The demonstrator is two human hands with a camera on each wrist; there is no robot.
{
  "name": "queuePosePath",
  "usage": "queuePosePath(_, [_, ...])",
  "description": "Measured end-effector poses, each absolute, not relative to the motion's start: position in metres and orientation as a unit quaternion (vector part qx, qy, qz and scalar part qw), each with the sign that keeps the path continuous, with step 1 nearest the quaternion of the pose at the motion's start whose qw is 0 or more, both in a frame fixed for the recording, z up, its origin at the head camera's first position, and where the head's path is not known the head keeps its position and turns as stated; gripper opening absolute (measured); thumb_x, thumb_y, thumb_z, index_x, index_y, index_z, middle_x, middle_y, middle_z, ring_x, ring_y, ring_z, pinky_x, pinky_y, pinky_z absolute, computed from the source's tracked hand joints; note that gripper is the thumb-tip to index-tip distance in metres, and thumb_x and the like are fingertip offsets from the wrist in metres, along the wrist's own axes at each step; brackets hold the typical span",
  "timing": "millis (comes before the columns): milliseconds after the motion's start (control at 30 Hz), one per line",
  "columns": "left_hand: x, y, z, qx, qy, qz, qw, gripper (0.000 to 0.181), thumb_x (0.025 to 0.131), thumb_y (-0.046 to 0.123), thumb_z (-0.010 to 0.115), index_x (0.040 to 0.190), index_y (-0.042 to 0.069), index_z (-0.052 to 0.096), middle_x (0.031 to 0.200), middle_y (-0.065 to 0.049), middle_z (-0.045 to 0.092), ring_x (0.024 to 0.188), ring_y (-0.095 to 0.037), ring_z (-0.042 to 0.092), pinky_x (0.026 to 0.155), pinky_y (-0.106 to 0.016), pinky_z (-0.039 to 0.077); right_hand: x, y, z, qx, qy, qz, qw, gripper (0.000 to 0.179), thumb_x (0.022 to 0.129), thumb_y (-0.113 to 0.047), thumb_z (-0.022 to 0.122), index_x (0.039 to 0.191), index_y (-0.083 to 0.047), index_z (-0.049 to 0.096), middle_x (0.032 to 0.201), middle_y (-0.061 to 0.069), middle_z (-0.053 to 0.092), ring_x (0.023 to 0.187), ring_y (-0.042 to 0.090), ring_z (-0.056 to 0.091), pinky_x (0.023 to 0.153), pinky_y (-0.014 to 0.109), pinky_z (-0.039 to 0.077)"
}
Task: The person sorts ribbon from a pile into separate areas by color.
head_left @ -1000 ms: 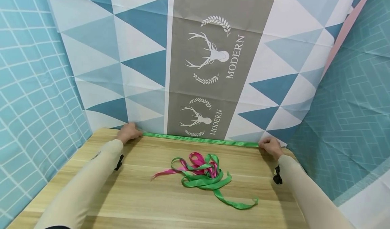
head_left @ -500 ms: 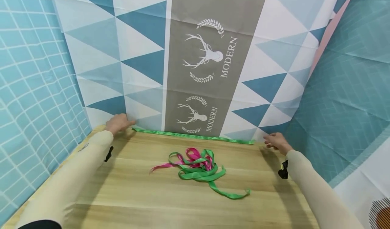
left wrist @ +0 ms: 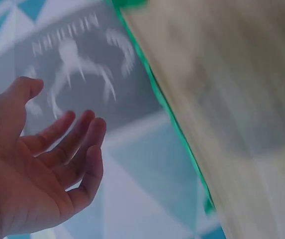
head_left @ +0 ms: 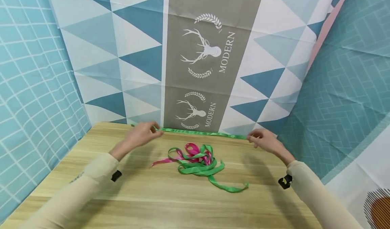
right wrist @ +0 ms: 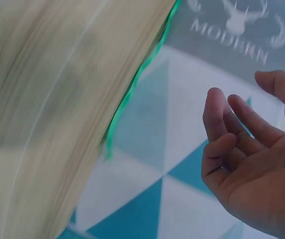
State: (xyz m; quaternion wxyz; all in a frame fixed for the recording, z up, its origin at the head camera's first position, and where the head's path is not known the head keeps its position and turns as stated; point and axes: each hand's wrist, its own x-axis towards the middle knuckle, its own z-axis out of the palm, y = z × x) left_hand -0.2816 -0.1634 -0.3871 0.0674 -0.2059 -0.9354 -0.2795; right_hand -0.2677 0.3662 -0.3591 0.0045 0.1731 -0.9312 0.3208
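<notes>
A green ribbon (head_left: pixel 201 133) lies stretched along the back edge of the wooden table. My left hand (head_left: pixel 141 134) hovers above the table near the ribbon's left part, and in the left wrist view the left hand (left wrist: pixel 57 159) has relaxed fingers with nothing in them. Near the ribbon's right end is my right hand (head_left: pixel 264 140); the right wrist view shows this hand (right wrist: pixel 256 154) apart from the ribbon (right wrist: pixel 137 79), fingers loosely bent and holding nothing. In front lies a tangle of green ribbon (head_left: pixel 199 170) and pink ribbon (head_left: pixel 166 161).
The wooden table (head_left: pixel 170 205) spreads out below both arms. A patterned cloth with deer prints (head_left: pixel 199 49) hangs right behind its back edge. Blue tiled sheets stand on the left (head_left: pixel 33 86) and right (head_left: pixel 338 86).
Both hands have let go of the ends of the stretched ribbon. The left hand has moved right and toward the body; the right hand moved outward, then back inward. The tangle stays put.
</notes>
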Motion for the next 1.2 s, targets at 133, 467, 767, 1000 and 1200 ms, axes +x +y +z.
queuePosePath(133, [-0.263, -0.12, -0.403, -0.277, -0.922, -0.258, 0.078, 0.021, 0.097, 0.036, 0.071, 0.101, 0.016, 0.074, 0.089, 0.006, 0.069, 0.077, -0.009, 0.063, 0.065, -0.03, 0.053, -0.259, 0.335, -0.371, 0.219, -0.924, 0.312, 0.024, 0.027, 0.102, -0.03, 0.065, 0.117, -0.009, 0.072, 0.102, 0.007, 0.07, 0.074, 0.017, 0.066, 0.066, 0.041, 0.056])
queuePosePath(467, [-0.237, -0.061, -0.43, -0.36, -0.918, -0.166, 0.019, 0.023, 0.088, 0.04, 0.08, 0.098, 0.02, 0.075, 0.079, 0.011, 0.061, 0.071, -0.005, 0.054, 0.058, -0.032, 0.048, -0.241, 0.256, -0.4, 0.297, -0.921, 0.25, 0.028, 0.021, 0.1, -0.032, 0.067, 0.111, -0.016, 0.074, 0.093, -0.009, 0.067, 0.079, 0.008, 0.063, 0.067, 0.03, 0.053])
queuePosePath(767, [-0.243, -0.052, -0.435, -0.389, -0.907, -0.156, 0.039, 0.017, 0.092, 0.017, 0.076, 0.079, 0.024, 0.067, 0.074, 0.017, 0.056, 0.066, -0.004, 0.052, 0.057, -0.03, 0.048, -0.236, 0.225, -0.411, 0.364, -0.908, 0.2, 0.046, 0.013, 0.094, -0.021, 0.074, 0.102, -0.011, 0.075, 0.085, -0.01, 0.068, 0.071, 0.007, 0.062, 0.059, 0.025, 0.049])
queuePosePath(1000, [-0.238, -0.053, -0.421, -0.405, -0.888, -0.217, 0.024, 0.017, 0.093, 0.016, 0.074, 0.081, 0.025, 0.065, 0.074, 0.017, 0.056, 0.067, -0.003, 0.053, 0.059, -0.027, 0.048, -0.236, 0.202, -0.416, 0.398, -0.897, 0.191, 0.022, 0.034, 0.095, -0.029, 0.074, 0.121, -0.007, 0.071, 0.107, 0.003, 0.071, 0.088, 0.021, 0.066, 0.077, 0.033, 0.053])
queuePosePath(1200, [-0.23, -0.052, -0.411, -0.42, -0.865, -0.276, 0.012, 0.012, 0.093, 0.014, 0.073, 0.087, 0.023, 0.067, 0.079, 0.018, 0.06, 0.073, -0.001, 0.058, 0.065, -0.025, 0.05, -0.233, 0.198, -0.416, 0.411, -0.865, 0.283, -0.051, 0.016, 0.099, -0.023, 0.071, 0.113, -0.016, 0.074, 0.101, -0.008, 0.071, 0.083, 0.009, 0.062, 0.075, 0.03, 0.053])
